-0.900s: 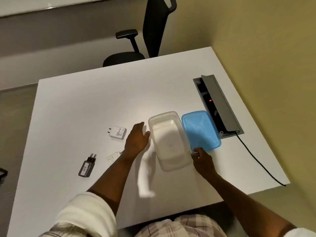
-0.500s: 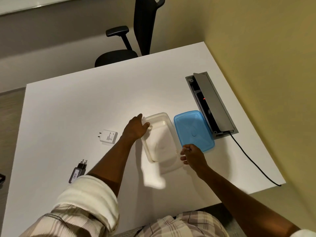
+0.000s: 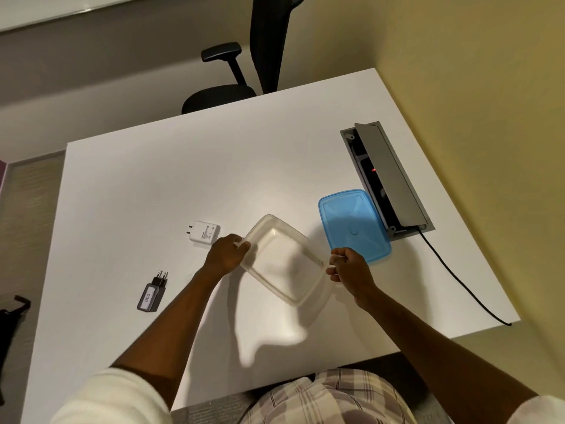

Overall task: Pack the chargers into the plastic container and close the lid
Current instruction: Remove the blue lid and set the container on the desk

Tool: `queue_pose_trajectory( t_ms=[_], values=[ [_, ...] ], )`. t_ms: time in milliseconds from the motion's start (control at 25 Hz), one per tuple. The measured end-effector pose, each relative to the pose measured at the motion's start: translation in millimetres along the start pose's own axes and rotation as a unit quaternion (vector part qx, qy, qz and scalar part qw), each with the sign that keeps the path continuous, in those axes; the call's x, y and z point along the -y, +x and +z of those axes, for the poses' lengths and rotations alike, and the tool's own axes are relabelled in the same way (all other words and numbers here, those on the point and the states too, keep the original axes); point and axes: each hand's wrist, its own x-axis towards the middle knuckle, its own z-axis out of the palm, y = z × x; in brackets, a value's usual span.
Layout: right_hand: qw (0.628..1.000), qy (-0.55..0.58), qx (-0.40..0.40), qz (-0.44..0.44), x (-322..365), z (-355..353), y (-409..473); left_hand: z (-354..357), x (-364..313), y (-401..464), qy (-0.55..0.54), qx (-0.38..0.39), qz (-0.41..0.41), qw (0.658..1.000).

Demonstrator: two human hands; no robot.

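Note:
An empty clear plastic container [image 3: 284, 260] is held between both hands, lifted and turned at an angle above the white table [image 3: 189, 179]. My left hand [image 3: 226, 254] grips its left rim and my right hand [image 3: 348, 269] grips its right edge. Its blue lid [image 3: 353, 224] lies flat on the table just to the right. A white charger [image 3: 204, 233] lies left of my left hand. A dark grey charger [image 3: 152, 293] with two pins lies further left, nearer the front edge.
A grey cable box [image 3: 388, 182] with its flap raised is set into the table beside the lid, and a black cable [image 3: 458, 280] runs from it over the right edge. A black office chair [image 3: 241, 68] stands behind the table. A yellow wall is on the right.
The container has come off the table and turned diagonally between my hands. My right hand has taken hold of its right edge. The camera view has shifted.

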Motion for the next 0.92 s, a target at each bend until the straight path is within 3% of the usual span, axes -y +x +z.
queue_pose_trajectory(
  t_ms=[280,600,840,920],
  values=[
    [1.000,-0.028,-0.004,-0.014,12.4,7.9,-0.1,28.4,37.0,-68.9,-0.114,0.005,-0.037,0.993],
    [0.979,-0.187,0.029,-0.080,42.4,20.8,6.9,60.5,56.1,-106.6,-0.203,0.009,-0.048,0.978],
    [0.968,-0.219,-0.058,-0.108,53.2,39.7,-5.5,63.2,75.9,-113.8,-0.154,0.009,-0.025,0.988],
    [0.960,-0.204,-0.125,-0.146,62.2,51.4,-17.1,60.1,91.1,-117.3,-0.127,-0.003,-0.016,0.992]
  ],
)
